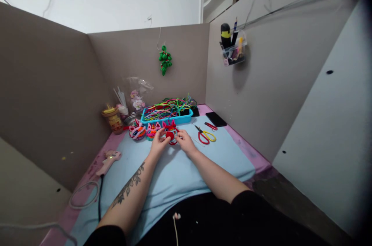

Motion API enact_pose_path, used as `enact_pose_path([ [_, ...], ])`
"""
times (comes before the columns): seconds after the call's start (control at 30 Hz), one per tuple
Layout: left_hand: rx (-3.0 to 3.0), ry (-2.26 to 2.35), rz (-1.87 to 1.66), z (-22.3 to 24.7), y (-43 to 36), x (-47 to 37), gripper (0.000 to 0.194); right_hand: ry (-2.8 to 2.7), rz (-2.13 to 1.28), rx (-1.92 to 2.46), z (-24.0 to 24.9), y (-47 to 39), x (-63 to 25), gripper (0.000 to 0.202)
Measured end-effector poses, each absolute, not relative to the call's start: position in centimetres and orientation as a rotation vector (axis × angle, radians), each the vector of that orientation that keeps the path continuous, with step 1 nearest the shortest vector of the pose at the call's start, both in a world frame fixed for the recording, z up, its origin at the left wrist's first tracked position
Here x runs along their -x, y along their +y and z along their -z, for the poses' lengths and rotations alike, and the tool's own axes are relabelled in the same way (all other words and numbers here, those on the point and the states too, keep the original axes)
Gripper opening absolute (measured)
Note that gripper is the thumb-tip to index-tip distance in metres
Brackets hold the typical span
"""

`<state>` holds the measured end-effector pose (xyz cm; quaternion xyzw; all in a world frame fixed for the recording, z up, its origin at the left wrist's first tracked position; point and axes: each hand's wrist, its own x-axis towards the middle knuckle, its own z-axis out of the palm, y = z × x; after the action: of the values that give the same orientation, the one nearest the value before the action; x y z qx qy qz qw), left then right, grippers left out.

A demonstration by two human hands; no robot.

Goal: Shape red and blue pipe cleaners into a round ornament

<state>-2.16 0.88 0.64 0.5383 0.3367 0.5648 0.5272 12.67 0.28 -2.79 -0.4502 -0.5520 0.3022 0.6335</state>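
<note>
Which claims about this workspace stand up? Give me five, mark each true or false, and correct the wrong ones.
1. The left hand and right hand both hold the red craft piece. True.
2. The phone lies left of the scissors. False: the phone is to their right.
3. The green ornament hangs against the back panel. True.
4. The scissors are blue-handled. False: one side is red, the other yellow.
5. The blue tray is empty. False: the tray holds colorful strands.
</note>
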Motion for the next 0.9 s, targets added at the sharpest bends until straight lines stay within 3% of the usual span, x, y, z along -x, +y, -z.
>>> enact_pose_path([
  [0.27,-1.290,0.680,-1.238,-0.8,0.5,2.2,0.059,-1.252,-0.658,1.080,2.4,-0.3,-12.6,0.013],
  [0.5,-1.281,0.616,-1.151,-0.9,-0.2,1.9,0.062,-1.163,-0.733,1.022,2.2,-0.5,-12.7,0.017],
  [0.9,-1.341,0.583,-1.129,-1.2,-0.6,1.7,0.062,-1.099,-0.702,1.102,1.7,-0.5,-13.1,0.008],
])
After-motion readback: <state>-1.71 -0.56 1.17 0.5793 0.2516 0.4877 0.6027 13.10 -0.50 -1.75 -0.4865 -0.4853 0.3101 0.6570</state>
